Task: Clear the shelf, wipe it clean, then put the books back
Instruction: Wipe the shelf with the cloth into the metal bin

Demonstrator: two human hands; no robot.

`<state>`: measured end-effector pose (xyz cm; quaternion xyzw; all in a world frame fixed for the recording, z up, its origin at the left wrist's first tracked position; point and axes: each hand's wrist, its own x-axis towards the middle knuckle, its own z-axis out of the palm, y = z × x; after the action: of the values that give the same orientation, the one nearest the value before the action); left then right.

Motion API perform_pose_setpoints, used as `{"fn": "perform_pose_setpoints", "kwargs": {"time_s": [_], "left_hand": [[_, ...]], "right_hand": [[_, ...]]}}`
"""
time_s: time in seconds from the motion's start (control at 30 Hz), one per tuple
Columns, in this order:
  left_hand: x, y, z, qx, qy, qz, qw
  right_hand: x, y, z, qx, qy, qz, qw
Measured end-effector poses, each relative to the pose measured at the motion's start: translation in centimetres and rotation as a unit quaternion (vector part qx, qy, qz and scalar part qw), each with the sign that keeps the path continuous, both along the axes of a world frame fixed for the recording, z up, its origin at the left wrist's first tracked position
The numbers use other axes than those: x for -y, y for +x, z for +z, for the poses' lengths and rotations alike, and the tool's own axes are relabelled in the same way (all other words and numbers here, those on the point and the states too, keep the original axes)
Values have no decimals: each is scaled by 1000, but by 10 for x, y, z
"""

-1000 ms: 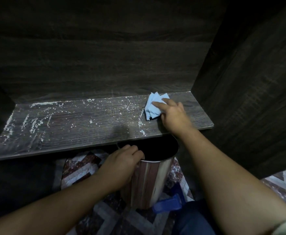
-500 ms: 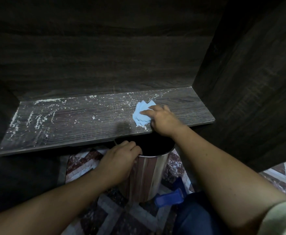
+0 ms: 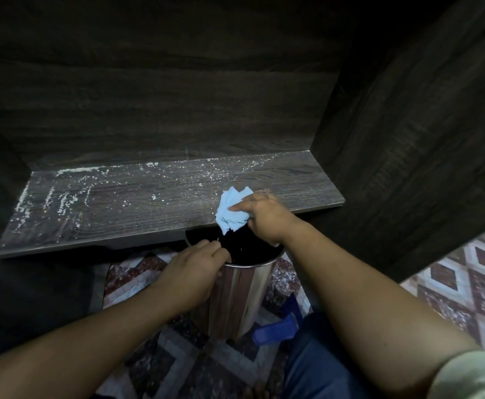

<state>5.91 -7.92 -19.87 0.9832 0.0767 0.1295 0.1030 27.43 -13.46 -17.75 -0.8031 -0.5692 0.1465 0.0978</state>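
A dark wooden shelf (image 3: 137, 214) runs across the middle, speckled with white crumbs and dust, thickest at its left end and back edge. My right hand (image 3: 267, 217) grips a crumpled light-blue cloth (image 3: 231, 214) at the shelf's front edge, partly hanging over the bin. Right below that edge stands a shiny steel bin (image 3: 235, 295), its dark opening under the cloth. My left hand (image 3: 195, 269) holds the bin's rim on its left side. No books are in view.
Dark wooden walls enclose the shelf at the back, left and right (image 3: 408, 139). The floor has patterned tiles (image 3: 465, 283). A blue plastic item (image 3: 276, 331) lies on the floor beside the bin, next to my blue-trousered knee (image 3: 316, 367).
My right hand has dragged the cloth from the shelf's right part leftward and forward to the front edge over the bin. My left hand has stayed on the bin's rim.
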Motion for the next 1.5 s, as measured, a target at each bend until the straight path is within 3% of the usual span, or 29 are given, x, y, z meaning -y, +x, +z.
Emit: {"fn": "perform_pose_setpoints", "kwargs": {"time_s": [0.17, 0.33, 0.57, 0.73, 0.83, 0.93, 1.13, 1.27, 1.5], "left_hand": [[-1, -3, 2, 9, -5, 0, 1000], [-4, -1, 2, 6, -6, -5, 1000], [-7, 1, -2, 2, 2, 4, 1000], [-8, 2, -2, -10, -10, 10, 1000], [-11, 2, -1, -21, -26, 9, 999], [-12, 5, 2, -40, -30, 8, 999], [-15, 22, 7, -72, -57, 12, 996], [-15, 26, 6, -90, -53, 22, 994], [-17, 33, -5, -55, -50, 3, 997]], "right_hand": [[9, 1, 20, -45, 21, -24, 999], [7, 14, 14, 20, 105, -103, 989], [-3, 3, 3, 77, -5, -67, 995], [2, -1, 17, 16, -34, -58, 998], [9, 1, 30, 3, -30, -58, 998], [12, 10, 34, -1, 45, -100, 994], [6, 34, 19, 51, 134, -253, 957], [-5, 47, 10, 56, 146, -429, 890], [-24, 112, 0, 68, 157, -462, 870]]}}
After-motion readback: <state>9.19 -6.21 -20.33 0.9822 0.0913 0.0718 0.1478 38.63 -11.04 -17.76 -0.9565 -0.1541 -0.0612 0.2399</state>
